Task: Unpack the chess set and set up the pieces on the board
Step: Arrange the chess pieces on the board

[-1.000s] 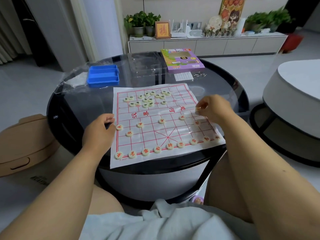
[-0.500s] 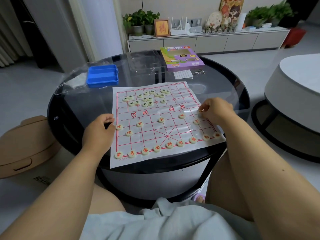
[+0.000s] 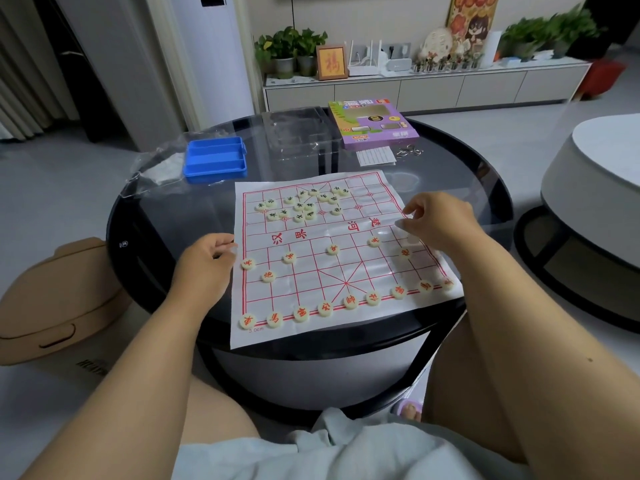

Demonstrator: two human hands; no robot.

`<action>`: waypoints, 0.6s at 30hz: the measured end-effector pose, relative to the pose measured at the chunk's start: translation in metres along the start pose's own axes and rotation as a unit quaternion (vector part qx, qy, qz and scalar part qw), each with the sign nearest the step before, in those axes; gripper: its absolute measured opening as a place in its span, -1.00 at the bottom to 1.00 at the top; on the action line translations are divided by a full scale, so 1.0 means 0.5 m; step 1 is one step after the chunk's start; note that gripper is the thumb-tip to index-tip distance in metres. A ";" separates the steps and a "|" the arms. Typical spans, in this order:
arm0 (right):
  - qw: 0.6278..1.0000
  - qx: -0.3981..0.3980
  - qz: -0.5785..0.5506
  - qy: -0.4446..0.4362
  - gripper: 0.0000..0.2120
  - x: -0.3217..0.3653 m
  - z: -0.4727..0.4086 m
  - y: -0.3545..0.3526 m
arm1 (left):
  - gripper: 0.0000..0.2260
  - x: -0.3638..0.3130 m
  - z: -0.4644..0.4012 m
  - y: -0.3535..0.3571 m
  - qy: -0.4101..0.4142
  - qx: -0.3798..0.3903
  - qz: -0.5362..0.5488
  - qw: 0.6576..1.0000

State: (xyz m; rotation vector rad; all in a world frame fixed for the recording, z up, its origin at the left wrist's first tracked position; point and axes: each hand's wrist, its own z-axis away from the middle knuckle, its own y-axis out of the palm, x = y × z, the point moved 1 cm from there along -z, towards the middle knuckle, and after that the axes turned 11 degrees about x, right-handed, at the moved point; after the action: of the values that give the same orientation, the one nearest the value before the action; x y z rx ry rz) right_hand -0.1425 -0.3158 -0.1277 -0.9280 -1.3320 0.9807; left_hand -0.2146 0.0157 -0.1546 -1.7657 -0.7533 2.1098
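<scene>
In a living room, a paper board (image 3: 346, 251) lies on a round glass table (image 3: 450, 161), red pieces (image 3: 349, 301) lining its near edge, black pieces (image 3: 301, 204) still heaped at the far edge. The right hand (image 3: 436, 223), which pinched a piece a second ago, now hovers loosely curled at the right edge, its hold unclear; the last red pawn is likely placed. The left hand (image 3: 207, 261) still presses the left edge, fingers curled.

Both my bare forearms reach forward from my lap, well apart. My left hand (image 3: 207, 263) lies knuckles up, fingers curled under toward the right. My right hand (image 3: 438, 221), farther out, bends at the wrist, its fingers (image 3: 407, 222) loosely curled and pointing left.
</scene>
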 end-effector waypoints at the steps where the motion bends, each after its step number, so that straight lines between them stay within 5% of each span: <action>1: 1.000 -0.002 0.000 -0.008 -0.71 0.008 -0.003 -0.001 | -0.76 -0.004 -0.004 -0.003 -0.009 0.003 0.009 1.000; 11: 0.989 0.047 -0.105 -0.095 -0.79 0.098 -0.039 -0.012 | -0.75 -0.047 -0.069 -0.019 -0.011 -0.026 -0.033 0.999; 18: 0.984 0.085 -0.102 -0.118 -0.82 0.141 -0.101 0.008 | -0.77 -0.061 -0.121 -0.007 -0.014 0.024 -0.052 0.998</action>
State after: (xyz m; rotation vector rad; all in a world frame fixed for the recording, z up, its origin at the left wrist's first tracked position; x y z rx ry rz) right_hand -0.0926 -0.2473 -0.1097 -0.5476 -1.4824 1.0485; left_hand -0.1497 0.0149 -0.1347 -1.6398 -0.7783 2.0708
